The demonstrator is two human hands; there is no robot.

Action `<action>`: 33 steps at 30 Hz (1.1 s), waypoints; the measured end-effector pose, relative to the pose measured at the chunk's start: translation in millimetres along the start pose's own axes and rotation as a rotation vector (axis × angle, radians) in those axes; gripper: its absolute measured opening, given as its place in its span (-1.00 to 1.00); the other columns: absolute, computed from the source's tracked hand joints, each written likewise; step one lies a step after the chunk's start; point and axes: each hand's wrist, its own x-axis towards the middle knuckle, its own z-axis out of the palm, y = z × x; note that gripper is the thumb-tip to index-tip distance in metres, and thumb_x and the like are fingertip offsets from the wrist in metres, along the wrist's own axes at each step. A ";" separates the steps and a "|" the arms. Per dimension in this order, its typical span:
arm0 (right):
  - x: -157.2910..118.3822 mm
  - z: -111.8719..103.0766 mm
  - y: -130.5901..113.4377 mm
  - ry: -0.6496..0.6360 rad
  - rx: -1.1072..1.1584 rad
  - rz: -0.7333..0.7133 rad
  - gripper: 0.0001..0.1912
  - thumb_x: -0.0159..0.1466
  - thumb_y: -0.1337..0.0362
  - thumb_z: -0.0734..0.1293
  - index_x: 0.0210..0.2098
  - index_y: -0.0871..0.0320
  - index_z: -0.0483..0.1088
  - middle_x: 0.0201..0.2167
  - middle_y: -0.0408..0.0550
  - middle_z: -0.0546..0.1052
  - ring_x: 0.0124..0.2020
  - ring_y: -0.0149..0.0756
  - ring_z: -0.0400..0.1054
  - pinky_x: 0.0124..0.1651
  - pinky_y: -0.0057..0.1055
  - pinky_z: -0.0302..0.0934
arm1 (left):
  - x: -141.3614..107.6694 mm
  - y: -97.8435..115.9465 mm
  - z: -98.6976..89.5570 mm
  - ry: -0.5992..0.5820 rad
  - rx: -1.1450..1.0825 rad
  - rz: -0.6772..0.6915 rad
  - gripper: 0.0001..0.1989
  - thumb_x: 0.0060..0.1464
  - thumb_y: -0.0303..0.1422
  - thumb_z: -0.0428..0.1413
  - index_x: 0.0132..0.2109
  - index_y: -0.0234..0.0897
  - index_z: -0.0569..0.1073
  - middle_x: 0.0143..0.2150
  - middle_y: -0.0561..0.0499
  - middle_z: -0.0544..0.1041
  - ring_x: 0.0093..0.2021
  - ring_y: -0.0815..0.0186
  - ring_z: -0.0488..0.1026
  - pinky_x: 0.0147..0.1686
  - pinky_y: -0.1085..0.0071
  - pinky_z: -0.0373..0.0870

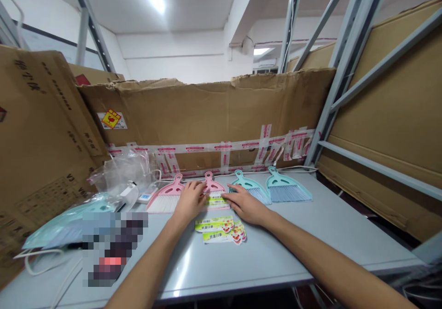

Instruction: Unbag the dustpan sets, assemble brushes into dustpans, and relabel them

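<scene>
Both hands are at a yellow-green printed label (216, 200) lying over the second pink dustpan and brush set (209, 180). My left hand (191, 199) touches the label's left side, its fingers together; my right hand (247, 204) reaches its right end with fingers spread. Another pink set (166, 197) lies to the left, partly behind my left hand. Two teal sets with blue bristles, one (257, 190) beside my right hand and one (288, 190) farther right, complete the row. Nearer me, several similar labels (217, 228) lie overlapped on the grey table (269, 267).
Clear plastic bags (126, 173), a teal bagged item (69, 221), white cables and a pixelated dark object (119, 249) are at the left. A taped cardboard wall (207, 111) stands behind, with metal shelf posts (340, 69) and more cardboard at the right.
</scene>
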 end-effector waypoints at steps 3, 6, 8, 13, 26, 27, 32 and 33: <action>-3.1 -10.2 -1.4 0.061 0.019 -0.064 -0.49 0.55 0.29 0.34 0.46 0.06 0.44 0.29 0.12 0.63 0.55 0.15 0.19 0.52 0.21 0.20 | -0.4 6.9 -11.7 -0.013 -0.015 0.030 -0.66 0.44 -0.40 0.11 0.25 -0.16 0.60 0.17 -0.19 0.62 0.18 -0.06 0.45 0.19 -0.04 0.44; -7.8 -23.2 -5.2 0.088 0.049 -0.165 -0.42 0.46 0.13 0.50 0.42 0.07 0.47 0.19 0.14 0.66 0.42 0.14 0.29 0.41 0.12 0.32 | 0.5 23.0 -21.2 -0.079 -0.092 0.095 -0.73 0.49 -0.38 0.05 0.09 -0.17 0.65 0.03 -0.17 0.65 0.08 -0.01 0.48 0.09 0.03 0.47; -10.4 -29.5 -8.3 0.061 0.064 -0.208 -0.37 0.35 0.02 0.61 0.33 0.07 0.54 0.09 0.14 0.67 0.30 0.12 0.35 0.33 0.07 0.37 | 0.7 35.2 -24.4 -0.160 -0.173 0.159 -0.77 0.50 -0.32 0.08 0.00 -0.18 0.65 -0.04 -0.15 0.65 0.04 0.02 0.51 0.07 0.07 0.47; -12.5 -28.7 -13.9 -0.089 0.095 -0.268 -0.46 0.18 -0.13 0.70 0.00 0.05 0.70 -0.21 0.00 0.65 -0.03 -0.02 0.41 0.05 -0.14 0.42 | -0.8 51.4 -24.6 -0.323 -0.235 0.231 -0.79 0.45 -0.36 0.11 -0.02 -0.15 0.66 -0.08 -0.12 0.68 -0.02 0.06 0.57 -0.01 0.14 0.46; -10.3 -23.1 -13.1 0.129 0.319 -0.148 -0.78 0.53 0.12 0.39 -0.16 0.09 0.60 -0.14 0.02 0.65 -0.08 -0.15 0.50 0.03 -0.23 0.41 | 1.9 55.8 -32.9 -0.150 -0.602 -0.127 -0.48 0.56 0.00 -0.06 -0.04 -0.21 0.69 -0.04 -0.12 0.72 0.02 0.06 0.59 0.12 0.16 0.44; -9.1 -23.1 -10.5 0.181 0.372 -0.074 -0.74 0.54 0.07 0.37 -0.16 0.09 0.57 -0.16 0.00 0.64 -0.13 -0.18 0.51 -0.03 -0.25 0.42 | 2.0 56.0 -33.8 -0.164 -0.664 -0.178 -0.43 0.57 0.04 -0.09 -0.03 -0.21 0.70 -0.04 -0.11 0.73 0.02 0.05 0.60 0.11 0.18 0.45; -1.5 -14.9 8.2 0.333 0.738 0.219 -0.53 0.46 -0.22 0.39 -0.14 0.09 0.46 -0.39 -0.13 0.61 -0.42 -0.27 0.48 -0.32 -0.35 0.39 | 3.9 57.8 -31.3 -0.242 -0.832 -0.264 -0.46 0.39 0.15 0.17 0.03 -0.24 0.73 -0.07 -0.08 0.73 -0.08 0.09 0.60 -0.07 0.29 0.47; -0.2 -12.9 11.2 0.350 0.788 0.252 -0.49 0.43 -0.26 0.41 -0.13 0.09 0.46 -0.42 -0.14 0.61 -0.45 -0.27 0.47 -0.38 -0.37 0.37 | 4.4 57.7 -28.9 -0.247 -0.863 -0.271 -0.47 0.32 0.14 0.25 0.04 -0.25 0.73 -0.08 -0.08 0.72 -0.11 0.10 0.61 -0.10 0.31 0.47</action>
